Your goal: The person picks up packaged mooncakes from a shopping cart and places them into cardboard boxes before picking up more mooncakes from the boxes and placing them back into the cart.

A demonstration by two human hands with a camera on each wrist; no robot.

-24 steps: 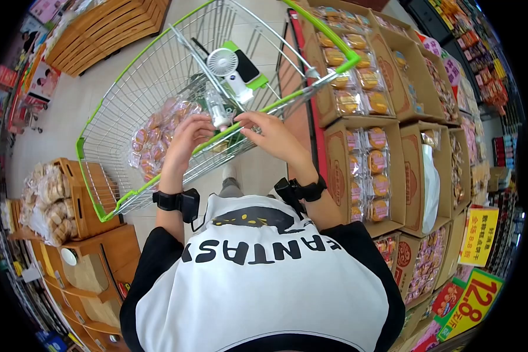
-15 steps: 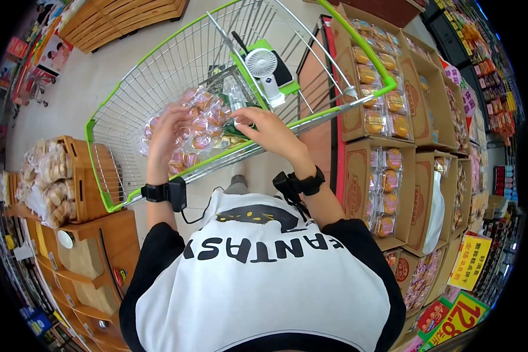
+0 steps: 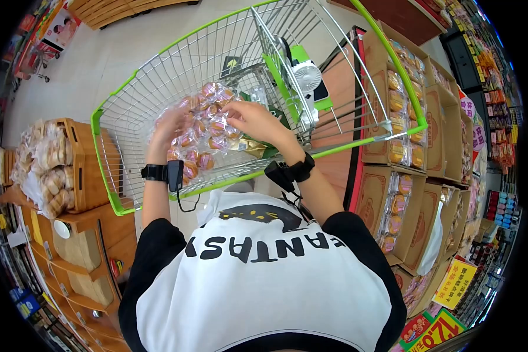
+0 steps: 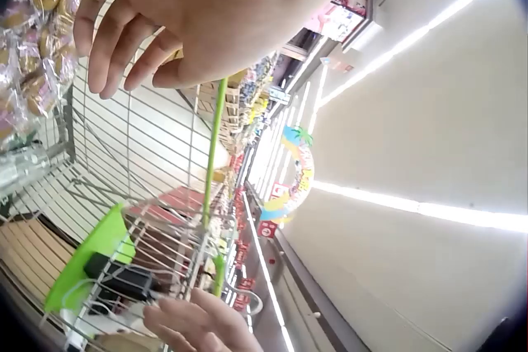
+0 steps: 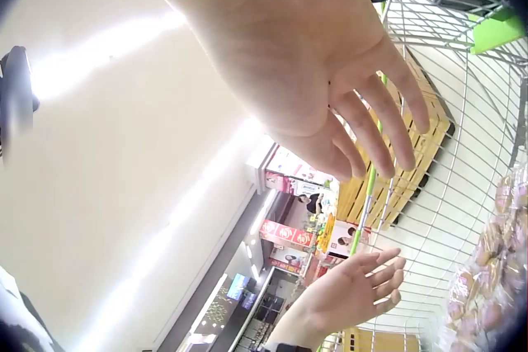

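My left hand [image 3: 171, 124] hovers with loosely bent fingers over a pile of individually wrapped small cakes [image 3: 202, 126] inside a shopping cart [image 3: 116, 132]. Level with it, my right hand [image 3: 255, 121] reaches over the same pile from the other side. The left wrist view has the left hand [image 4: 177, 26] with fingers spread a little and nothing in them. Likewise, the right hand [image 5: 330, 80] appears relaxed and holds nothing in the right wrist view. Close to the right hand lies a clear plastic bottle [image 3: 257, 95].
On the cart's green seat flap [image 3: 302, 56] sit a white handheld fan [image 3: 305, 79] and a dark phone [image 3: 321, 91]. Cardboard boxes [image 3: 376, 108] of packaged cakes line the right side. Bagged bread [image 3: 53, 176] fills a wooden stand [image 3: 91, 167] on the left.
Both hands have moved from near the bottle and cart rim to over the wrapped cakes. The left hand moved away from the bottle; the cart and shelves have shifted right in the head view.
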